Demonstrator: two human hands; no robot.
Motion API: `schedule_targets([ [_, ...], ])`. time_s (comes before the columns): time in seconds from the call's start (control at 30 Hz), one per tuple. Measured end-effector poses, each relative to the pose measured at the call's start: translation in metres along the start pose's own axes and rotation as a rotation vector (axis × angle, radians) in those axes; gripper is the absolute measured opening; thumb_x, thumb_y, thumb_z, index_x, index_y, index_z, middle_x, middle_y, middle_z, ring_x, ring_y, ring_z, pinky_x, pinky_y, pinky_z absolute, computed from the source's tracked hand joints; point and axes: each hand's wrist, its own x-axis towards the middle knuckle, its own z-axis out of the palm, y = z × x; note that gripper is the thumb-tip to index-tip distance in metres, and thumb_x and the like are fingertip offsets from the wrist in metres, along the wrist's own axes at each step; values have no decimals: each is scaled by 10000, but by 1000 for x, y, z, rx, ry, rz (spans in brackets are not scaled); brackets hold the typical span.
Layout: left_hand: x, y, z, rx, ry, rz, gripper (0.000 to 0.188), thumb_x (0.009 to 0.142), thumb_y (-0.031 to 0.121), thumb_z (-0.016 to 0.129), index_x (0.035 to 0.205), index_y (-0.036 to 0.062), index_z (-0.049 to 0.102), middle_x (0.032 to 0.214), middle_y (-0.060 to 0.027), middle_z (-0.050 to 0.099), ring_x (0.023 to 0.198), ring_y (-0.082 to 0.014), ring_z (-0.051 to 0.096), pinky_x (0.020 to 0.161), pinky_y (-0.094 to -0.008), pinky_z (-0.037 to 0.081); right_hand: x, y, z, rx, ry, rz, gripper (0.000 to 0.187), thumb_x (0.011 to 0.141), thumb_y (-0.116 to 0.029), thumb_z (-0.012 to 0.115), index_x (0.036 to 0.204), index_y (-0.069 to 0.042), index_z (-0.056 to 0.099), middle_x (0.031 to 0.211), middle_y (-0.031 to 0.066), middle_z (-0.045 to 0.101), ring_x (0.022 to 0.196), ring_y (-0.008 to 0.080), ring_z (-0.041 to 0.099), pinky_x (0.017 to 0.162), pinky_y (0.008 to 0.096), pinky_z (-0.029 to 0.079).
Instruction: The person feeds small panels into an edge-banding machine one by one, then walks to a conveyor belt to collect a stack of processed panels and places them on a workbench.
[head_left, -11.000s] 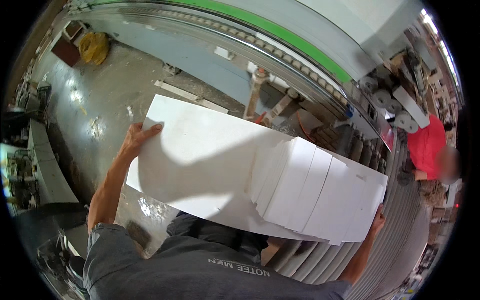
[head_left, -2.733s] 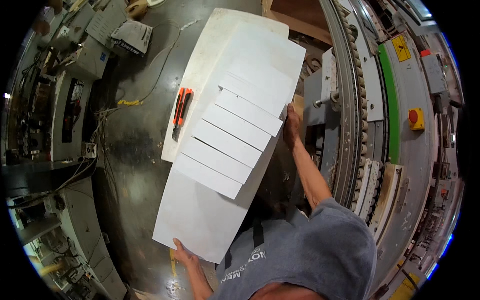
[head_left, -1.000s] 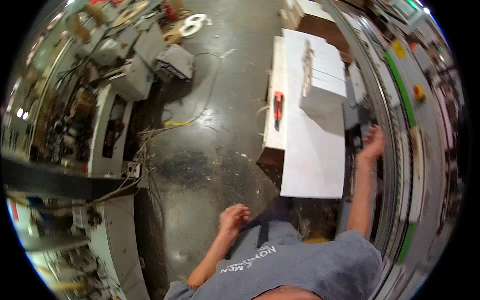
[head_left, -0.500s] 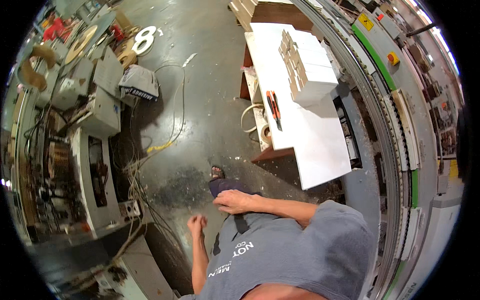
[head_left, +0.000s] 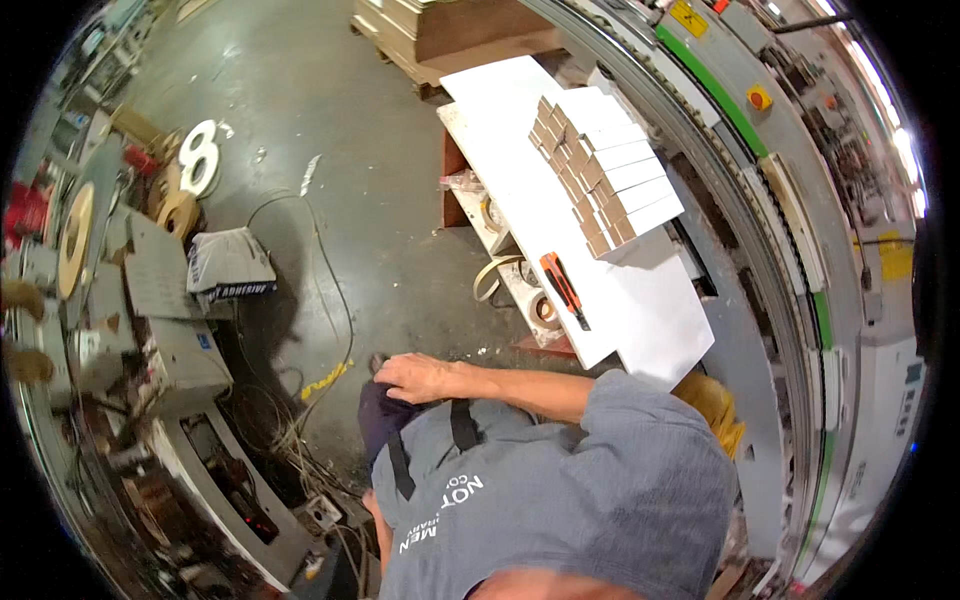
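Observation:
My right hand (head_left: pixel 415 379) hangs in front of my body over the dark trousers, its fingers loosely bent and apart, with nothing seen in it. Only part of my left forearm (head_left: pixel 380 528) shows beside the shirt; the left hand itself is hidden. To the right, an orange and black utility knife (head_left: pixel 565 289) lies on a white-topped bench (head_left: pixel 655 310), apart from my hands. Farther along that bench stands a stack of white pieces with brown ends (head_left: pixel 610 170).
Tape rolls (head_left: pixel 543 310) sit on a shelf under the bench. Cables (head_left: pixel 322 255) trail over the floor on the left, near a white bag (head_left: pixel 230 262) and machinery. A long machine (head_left: pixel 720 110) borders the right side. Stacked brown boards (head_left: pixel 450 35) stand beyond the bench.
The view has swung and shifted, so the bench and stack appear nearer and more turned. My left hand has dropped out of sight behind the shirt. My right hand stays before my body.

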Motion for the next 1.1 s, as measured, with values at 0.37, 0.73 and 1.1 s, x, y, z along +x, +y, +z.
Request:
schedule_targets([
  [0.37, 267, 418, 189, 323, -533, 362, 162, 855, 121, 684, 810, -34, 687, 647, -66, 627, 579, -133, 581, 518, -275, 451, 87, 121, -124, -5, 443, 642, 346, 912, -231, 618, 1191, -28, 641, 1121, 157, 673, 1032, 311, 642, 923, 406, 514],
  [0.73, 101, 771, 556, 406, -1260, 716, 379, 917, 188, 691, 1179, -78, 625, 982, -135, 709, 884, -205, 683, 764, -318, 542, 75, 187, -236, 750, 2113, 951, 301, 983, -138, 599, 1235, 26, 609, 1000, 68, 664, 903, 129, 620, 785, 275, 534],
  [1.1, -50, 759, 742, 879, -1806, 667, 397, 923, 170, 665, 1228, -75, 597, 1048, -173, 701, 941, -241, 688, 795, -348, 559, 79, 268, -322, 685, 2865, 681, 492, 947, -121, 638, 1342, 107, 454, 1080, 100, 604, 933, 182, 609, 856, 346, 542],
])
